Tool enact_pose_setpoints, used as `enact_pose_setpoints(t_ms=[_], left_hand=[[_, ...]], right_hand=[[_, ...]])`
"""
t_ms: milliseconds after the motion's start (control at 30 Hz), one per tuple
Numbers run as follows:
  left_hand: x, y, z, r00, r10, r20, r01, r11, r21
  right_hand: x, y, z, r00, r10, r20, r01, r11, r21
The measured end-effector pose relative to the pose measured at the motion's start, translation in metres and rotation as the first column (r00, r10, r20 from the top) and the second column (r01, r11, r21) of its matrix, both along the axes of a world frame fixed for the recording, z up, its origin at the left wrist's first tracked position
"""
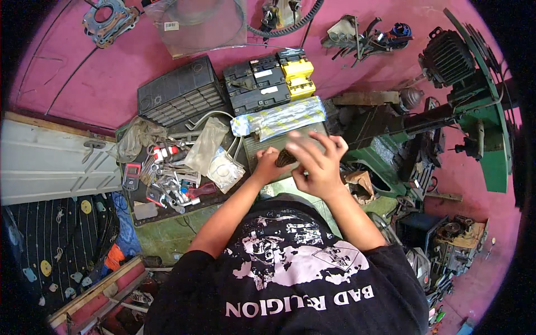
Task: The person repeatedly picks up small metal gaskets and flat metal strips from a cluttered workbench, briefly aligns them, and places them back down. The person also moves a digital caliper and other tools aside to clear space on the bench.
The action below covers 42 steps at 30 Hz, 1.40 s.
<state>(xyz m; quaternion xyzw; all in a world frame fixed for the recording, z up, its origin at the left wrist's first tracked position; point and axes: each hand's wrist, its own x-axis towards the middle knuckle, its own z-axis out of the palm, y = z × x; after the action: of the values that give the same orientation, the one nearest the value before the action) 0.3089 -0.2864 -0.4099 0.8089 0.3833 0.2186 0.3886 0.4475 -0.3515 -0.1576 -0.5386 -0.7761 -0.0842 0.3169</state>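
Left hand point(267, 165): fingers curled, gripping a small dark ribbed part point(286, 158) at centre, over a grey metal tray point(262, 146). Right hand point(315, 162): fingers spread, touching the part from 3 o'clock. Plastic-wrapped bundle point(285, 118) at 12; chrome spanners point(173, 181) at 9; green machine point(474, 128) at 3

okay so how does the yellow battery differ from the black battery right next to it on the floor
The yellow battery has a bright yellow casing; the black battery is dark grey to black with pale labels on top. The yellow battery looks smaller and narrower, while the black battery takes up a wider, longer block. The yellow battery lies on the right, nearer the green machine; the black battery lies nearer the ribbed black case. Both are boxy, rest on the pink floor, touch side by side, and neither hand touches them.
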Motion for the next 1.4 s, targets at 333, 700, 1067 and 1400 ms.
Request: enact_pose_setpoints(t_ms=[333,700,1067,1400], left_hand=[[0.0,-0.008,0.038,0.999,-0.032,0.019,0.031,0.998,0.061],[0.004,-0.013,0.02,1.0,0.005,-0.009,-0.004,0.992,0.124],[-0.037,-0.008,0.11,0.925,0.002,-0.379,0.023,0.998,0.061],[-0.04,0.011,0.03,0.606,-0.102,-0.789,-0.052,0.985,-0.167]], right_hand=[[0.005,-0.014,-0.028,1.0,0.016,0.0,-0.016,0.999,-0.037],[-0.008,0.0,-0.069,0.896,-0.114,-0.429,-0.082,0.908,-0.411],[0.008,-0.001,-0.08,0.283,-0.212,-0.935,-0.165,0.95,-0.266],[0.024,0.033,-0.246,-0.446,-0.663,-0.601,-0.39,0.748,-0.537]])
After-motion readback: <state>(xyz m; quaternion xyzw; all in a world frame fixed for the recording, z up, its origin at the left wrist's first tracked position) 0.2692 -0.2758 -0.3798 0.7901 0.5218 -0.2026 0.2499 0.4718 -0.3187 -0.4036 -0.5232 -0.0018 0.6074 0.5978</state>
